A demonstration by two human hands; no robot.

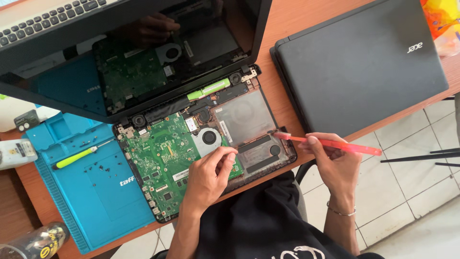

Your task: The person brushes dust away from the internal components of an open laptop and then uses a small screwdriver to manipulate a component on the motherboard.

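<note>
An opened laptop (191, 153) is laid on the table (287, 29) with its bottom cover off, green motherboard (158, 163) and round fan (209, 138) exposed. The left hand (211, 175) is rested on the board just below the fan, fingers (227, 156) curled and pinched together near the fan's right edge; whether something small is gripped between them cannot be told. A pink plastic pry tool (330, 143) is held in the right hand (335, 160), fingers closed around its middle. The tool's long axis is laid nearly horizontal, tilted slightly up to the left, and its tip is touching the right edge of the clear drive bay (247, 120) at the laptop's chassis rim (contact point just right of the left hand). The right hand is the nearer one to that rim; the left is set well inside the chassis.

Left of the laptop a blue repair mat (96, 192) is seen, with a green-handled screwdriver (76, 157) and loose screws (103, 169) on it. A second, closed black laptop (359, 62) is placed at the right of the table. A glass jar (36, 242) is seen at bottom left.
</note>
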